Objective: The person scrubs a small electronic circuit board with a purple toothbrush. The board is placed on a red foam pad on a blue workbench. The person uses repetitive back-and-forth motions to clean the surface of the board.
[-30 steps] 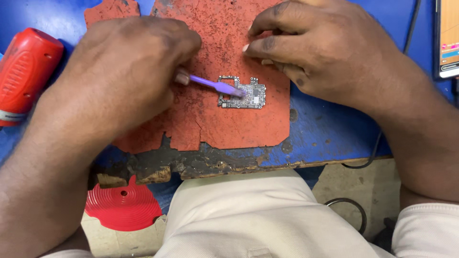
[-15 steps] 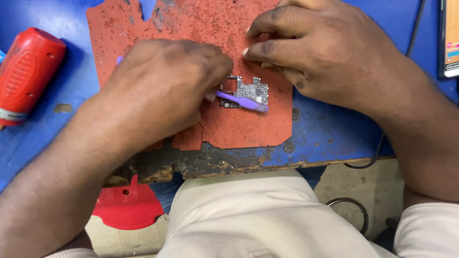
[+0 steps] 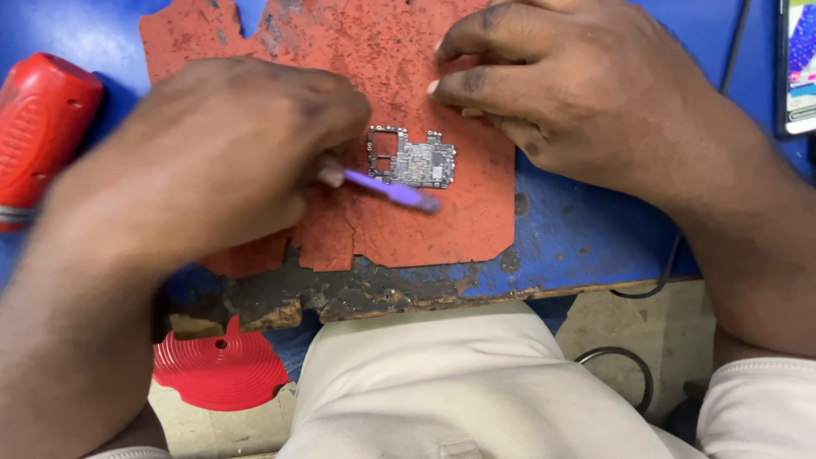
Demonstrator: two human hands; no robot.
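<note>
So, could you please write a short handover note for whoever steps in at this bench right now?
Left hand: fingers grip a purple brush, its tip at the lower edge of the small circuit board.
Right hand: empty, fingertips pressing the worn red mat just above and right of the board.
The board lies flat on the mat, on the blue bench. A red tool lies far left.
Done: board is laid out and steadied. Left: how clean it is cannot be judged.

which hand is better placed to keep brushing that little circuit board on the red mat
Left. The left hand already holds the purple brush, its tip at the small circuit board. The right hand holds no tool; its fingertips press the red mat above the board.
</note>
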